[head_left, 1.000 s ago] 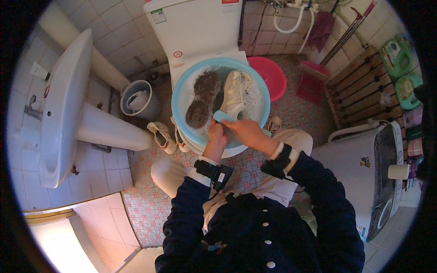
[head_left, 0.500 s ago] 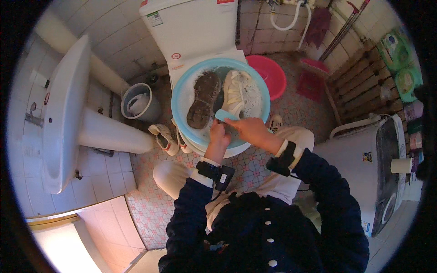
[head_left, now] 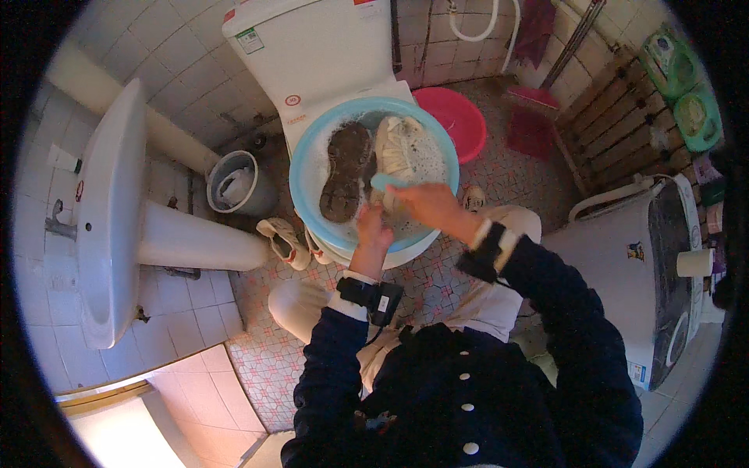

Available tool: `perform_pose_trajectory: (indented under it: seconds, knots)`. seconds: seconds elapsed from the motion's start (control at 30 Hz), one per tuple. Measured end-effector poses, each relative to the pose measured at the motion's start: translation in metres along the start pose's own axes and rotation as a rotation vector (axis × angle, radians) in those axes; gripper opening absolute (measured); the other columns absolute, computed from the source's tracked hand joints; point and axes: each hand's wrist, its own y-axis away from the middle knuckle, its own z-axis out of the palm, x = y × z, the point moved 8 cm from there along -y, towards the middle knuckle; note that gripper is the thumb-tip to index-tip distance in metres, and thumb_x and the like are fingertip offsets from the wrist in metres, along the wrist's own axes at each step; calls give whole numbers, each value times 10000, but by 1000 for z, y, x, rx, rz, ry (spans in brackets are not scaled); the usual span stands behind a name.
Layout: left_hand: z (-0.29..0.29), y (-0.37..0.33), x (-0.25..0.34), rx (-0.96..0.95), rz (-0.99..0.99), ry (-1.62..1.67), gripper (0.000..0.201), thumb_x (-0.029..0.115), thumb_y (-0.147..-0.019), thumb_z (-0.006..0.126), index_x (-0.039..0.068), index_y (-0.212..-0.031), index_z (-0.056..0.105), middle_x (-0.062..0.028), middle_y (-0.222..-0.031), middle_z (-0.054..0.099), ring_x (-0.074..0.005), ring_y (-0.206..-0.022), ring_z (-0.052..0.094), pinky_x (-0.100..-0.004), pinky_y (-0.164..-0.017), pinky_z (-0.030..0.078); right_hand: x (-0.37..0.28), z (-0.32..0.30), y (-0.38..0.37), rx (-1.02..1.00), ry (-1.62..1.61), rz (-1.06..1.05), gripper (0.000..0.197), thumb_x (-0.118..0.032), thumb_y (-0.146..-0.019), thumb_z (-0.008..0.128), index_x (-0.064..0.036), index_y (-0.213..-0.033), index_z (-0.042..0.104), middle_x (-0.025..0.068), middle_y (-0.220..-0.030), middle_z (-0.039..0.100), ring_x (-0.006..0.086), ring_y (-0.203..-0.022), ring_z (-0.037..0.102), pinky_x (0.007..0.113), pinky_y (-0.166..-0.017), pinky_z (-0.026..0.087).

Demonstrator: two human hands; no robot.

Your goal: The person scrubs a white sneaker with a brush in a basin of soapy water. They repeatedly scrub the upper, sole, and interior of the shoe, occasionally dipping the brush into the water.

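A light-blue basin [head_left: 297, 183] of sudsy water rests on the closed toilet. In it lie a shoe [head_left: 345, 160] with its dark brown sole facing up and a white shoe [head_left: 396, 148] beside it on the right. My right hand [head_left: 434, 207] is closed round a pale-blue scrubbing brush [head_left: 382, 182], held against the near part of the white shoe. My left hand [head_left: 374, 228] grips the near end of that shoe at the basin's front; its fingertips are partly hidden by suds and the shoe.
White toilet tank [head_left: 320, 47] behind. A pink basin [head_left: 460, 129] stands right of the toilet, with a red dustpan [head_left: 534, 131] beyond. On the left are a sink [head_left: 117, 210], a grey bucket [head_left: 250, 199] and a pair of light shoes [head_left: 282, 242]. A washing machine [head_left: 601, 265] stands at right.
The brush in my right hand has moved slightly away from me along the white shoe. My left hand stays at its near end. The whole view has shifted a little.
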Motion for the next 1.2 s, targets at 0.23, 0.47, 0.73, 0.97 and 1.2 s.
perform_pose_trajectory:
  seconds: [0.23, 0.47, 0.73, 0.97, 1.2]
  knots:
    - [0, 0, 6, 13, 22, 56, 330, 21, -853, 405, 100, -1173, 406, -47, -1083, 489, -201, -971, 474, -355, -845, 400, -14, 11, -2, -95, 42, 63, 429, -119, -791, 465, -294, -1180, 504, 123, -730, 598, 293, -668, 593, 416, -557, 455]
    - [-16, -12, -3, -27, 6, -249, 258, 104, -867, 444, 110, -1125, 449, -59, -1055, 511, -215, -955, 495, -387, -813, 417, 7, -14, -12, 74, 18, 31, 478, -110, -754, 503, -286, -1198, 490, 132, -734, 588, 308, -675, 586, 409, -577, 454]
    - [-19, -11, -4, 64, -46, -44, 234, 156, -883, 443, 95, -1108, 452, -63, -1077, 513, -219, -963, 501, -401, -771, 440, -7, 4, 17, -27, -3, 64, 430, -153, -800, 487, -321, -1196, 484, 112, -731, 599, 303, -657, 588, 402, -545, 445]
    - [-1, 4, 9, -94, -3, -412, 293, 254, -901, 380, 84, -1123, 466, -74, -1030, 531, -220, -929, 518, -352, -782, 440, 11, -12, 4, -15, 45, 36, 484, -131, -797, 463, -288, -1252, 418, 112, -748, 598, 293, -706, 605, 419, -567, 453]
    - [0, 2, -1, 48, -45, 109, 351, 335, -913, 396, 100, -1171, 432, -48, -1159, 471, -196, -1039, 454, -396, -887, 372, 4, 3, 4, -34, 68, 38, 524, -133, -767, 490, -286, -1261, 408, 111, -788, 600, 297, -709, 602, 424, -560, 453]
